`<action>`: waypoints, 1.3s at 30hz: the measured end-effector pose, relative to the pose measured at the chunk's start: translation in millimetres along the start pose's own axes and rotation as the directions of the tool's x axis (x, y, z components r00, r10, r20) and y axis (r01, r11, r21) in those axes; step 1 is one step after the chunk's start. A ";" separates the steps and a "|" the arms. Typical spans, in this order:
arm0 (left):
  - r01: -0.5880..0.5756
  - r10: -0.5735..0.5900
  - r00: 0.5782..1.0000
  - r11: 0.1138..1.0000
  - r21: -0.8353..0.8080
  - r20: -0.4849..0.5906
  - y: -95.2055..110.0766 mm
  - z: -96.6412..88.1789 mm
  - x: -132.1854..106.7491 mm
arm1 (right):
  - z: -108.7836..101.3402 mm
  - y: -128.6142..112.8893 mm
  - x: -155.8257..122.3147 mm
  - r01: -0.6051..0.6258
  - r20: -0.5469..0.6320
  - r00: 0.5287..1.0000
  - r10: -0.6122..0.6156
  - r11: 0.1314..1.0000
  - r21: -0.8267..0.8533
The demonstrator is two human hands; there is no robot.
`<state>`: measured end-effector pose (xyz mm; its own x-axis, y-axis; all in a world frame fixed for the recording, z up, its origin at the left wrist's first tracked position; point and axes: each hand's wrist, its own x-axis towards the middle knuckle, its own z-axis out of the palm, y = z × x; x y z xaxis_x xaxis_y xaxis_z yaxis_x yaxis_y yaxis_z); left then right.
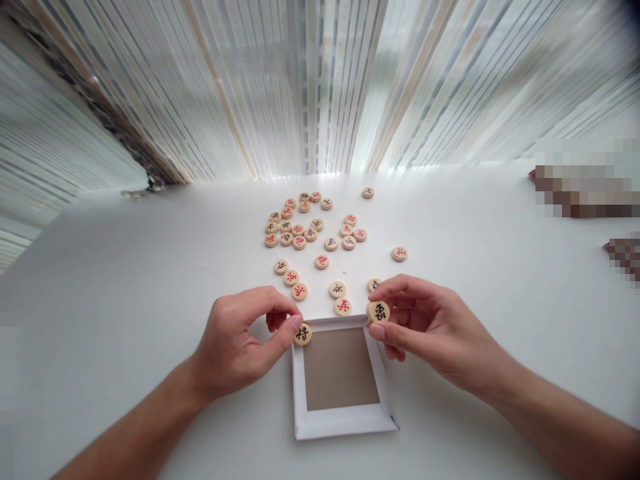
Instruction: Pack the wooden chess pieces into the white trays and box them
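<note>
Between the thumb and fingers of my left hand (245,340) is a round wooden xiangqi piece (303,334) with a black character, over the far left corner of a shallow white box (345,419). My right hand (425,323) pinches another xiangqi piece (379,312), also marked in black, at the box's far right corner. The box has a brown-grey bottom and nothing lies in it. Just past its far edge lie a red-marked piece (343,307) and a black-marked piece (337,289). One more piece (375,285) is partly hidden behind my right fingers.
Several more xiangqi pieces (299,242), red and black, lie scattered on the white table (150,267) beyond the box. One red piece (399,253) sits apart on the right. Vertical striped blinds (280,87) hang behind the table. Blurred-out brown objects (585,192) appear at the right edge.
</note>
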<state>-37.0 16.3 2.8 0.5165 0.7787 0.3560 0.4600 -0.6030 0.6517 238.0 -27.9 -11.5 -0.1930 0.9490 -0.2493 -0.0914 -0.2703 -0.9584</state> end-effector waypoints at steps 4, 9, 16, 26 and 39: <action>-0.031 0.031 0.999 0.999 -0.005 -0.021 -1.9 0.7 -0.8 | 1.2 -0.2 2.2 -0.007 0.000 1.000 0.007 0.999 0.048; -0.047 0.047 0.999 0.999 -0.003 -0.016 -2.2 1.3 -1.6 | 1.4 -0.9 3.7 -0.029 0.006 1.000 0.028 0.994 0.102; -0.026 0.026 1.000 1.000 0.013 0.000 -4.0 -0.8 1.7 | 0.5 0.6 4.6 -0.027 -0.015 0.999 0.029 0.996 0.086; -0.022 0.021 0.999 1.000 0.018 0.027 -4.3 0.2 1.0 | -0.2 3.8 2.8 -0.010 -0.007 1.000 0.010 0.998 0.055; 0.128 -0.118 0.986 0.988 0.082 -0.116 -12.3 -0.3 3.1 | -32.0 5.3 25.6 0.194 -0.236 0.936 -0.262 0.942 -0.274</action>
<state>-41.3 26.1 -4.0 0.3716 0.8590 0.3521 0.5799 -0.5109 0.6346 263.8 0.1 -27.4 0.0737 0.9972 -0.0153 0.1442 -0.0258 -0.9892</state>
